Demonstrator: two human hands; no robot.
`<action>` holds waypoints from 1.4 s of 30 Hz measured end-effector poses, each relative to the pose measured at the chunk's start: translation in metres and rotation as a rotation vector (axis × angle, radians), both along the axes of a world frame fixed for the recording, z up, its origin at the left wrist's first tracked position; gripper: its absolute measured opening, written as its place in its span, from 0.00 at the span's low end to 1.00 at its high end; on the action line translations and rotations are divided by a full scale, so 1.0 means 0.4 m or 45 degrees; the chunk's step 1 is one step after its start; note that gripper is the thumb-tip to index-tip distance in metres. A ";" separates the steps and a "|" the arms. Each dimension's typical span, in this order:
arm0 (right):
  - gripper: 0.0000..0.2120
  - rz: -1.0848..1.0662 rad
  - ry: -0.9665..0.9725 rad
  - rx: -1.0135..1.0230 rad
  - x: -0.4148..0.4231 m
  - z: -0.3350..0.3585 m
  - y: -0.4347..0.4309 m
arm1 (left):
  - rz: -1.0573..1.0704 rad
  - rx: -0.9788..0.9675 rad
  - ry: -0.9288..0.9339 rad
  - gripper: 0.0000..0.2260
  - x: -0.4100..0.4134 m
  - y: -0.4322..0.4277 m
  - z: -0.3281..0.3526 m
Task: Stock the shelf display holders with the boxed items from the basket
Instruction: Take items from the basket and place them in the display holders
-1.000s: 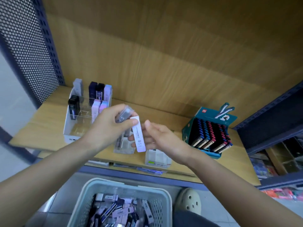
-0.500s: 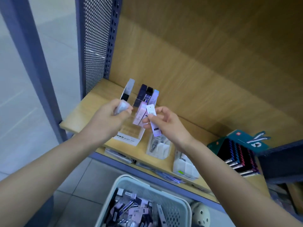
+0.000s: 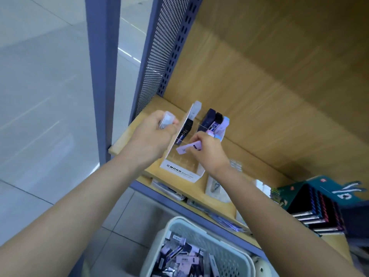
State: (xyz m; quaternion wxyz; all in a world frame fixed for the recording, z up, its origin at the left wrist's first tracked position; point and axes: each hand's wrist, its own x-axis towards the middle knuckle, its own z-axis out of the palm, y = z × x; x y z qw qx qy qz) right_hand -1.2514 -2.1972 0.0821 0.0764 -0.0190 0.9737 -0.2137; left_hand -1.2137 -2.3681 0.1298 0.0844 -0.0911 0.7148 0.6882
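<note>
A white display holder (image 3: 180,171) marked MONO stands at the left end of the wooden shelf, with dark, black and pale boxes (image 3: 213,121) upright in its rear slots. My right hand (image 3: 209,152) pinches a slim lilac box (image 3: 188,147) just above the holder's middle slots. To the left of the holder, my left hand (image 3: 153,136) grips a few pale boxes (image 3: 166,120) in its fist. A pale green basket (image 3: 225,258) full of several more boxes sits below the shelf.
A teal display box (image 3: 319,204) of dark items stands at the right of the shelf. Two clear plastic holders (image 3: 216,188) lie between it and the white holder. A blue perforated side panel (image 3: 159,56) and post close the shelf's left end.
The view has swung left and closer to the white holder. My right hand has carried the lilac box from in front of the holder to just above its slots; my left hand moved left.
</note>
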 end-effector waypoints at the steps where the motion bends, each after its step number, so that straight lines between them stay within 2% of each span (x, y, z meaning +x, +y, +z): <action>1: 0.02 0.014 0.002 0.007 -0.005 -0.011 -0.008 | 0.002 -0.001 -0.007 0.06 -0.002 -0.005 0.000; 4: 0.10 0.123 -0.010 0.028 -0.014 -0.046 -0.030 | 0.008 -0.007 -0.025 0.05 -0.005 -0.016 -0.002; 6: 0.12 0.175 -0.038 0.072 -0.013 -0.066 -0.041 | 0.007 -0.007 -0.047 0.05 -0.008 -0.021 -0.006; 12: 0.05 0.087 0.035 0.061 -0.003 -0.099 -0.063 | 0.014 0.009 -0.087 0.08 -0.022 -0.032 -0.015; 18: 0.08 0.008 0.177 0.257 -0.003 -0.100 -0.076 | -0.021 0.022 -0.114 0.10 -0.022 -0.034 -0.016; 24: 0.09 0.027 0.204 0.385 -0.006 -0.088 -0.077 | -0.041 0.078 -0.409 0.11 -0.062 -0.015 -0.017; 27: 0.10 -0.015 0.233 0.134 0.015 -0.064 -0.075 | -0.156 0.018 -0.206 0.09 -0.028 -0.021 -0.022; 29: 0.09 -0.058 0.238 -0.221 0.038 -0.041 -0.075 | -0.276 -0.018 -0.040 0.10 -0.003 -0.030 -0.024; 32: 0.11 -0.026 0.169 -0.666 0.084 0.011 -0.067 | -0.401 -0.133 0.063 0.09 0.012 -0.031 -0.029; 34: 0.14 0.072 0.071 -0.763 0.120 0.047 -0.049 | -0.441 -0.203 0.082 0.06 0.018 -0.022 -0.033; 37: 0.12 0.142 -0.008 -0.742 0.165 0.085 -0.019 | -0.457 -0.270 0.095 0.02 0.027 0.004 -0.034; 40: 0.07 0.063 -0.009 -0.789 0.201 0.099 0.009 | -0.433 -0.318 0.117 0.06 0.036 0.031 -0.034; 42: 0.07 0.022 0.008 -0.790 0.223 0.099 0.032 | -0.400 -0.234 0.096 0.10 0.043 0.051 -0.031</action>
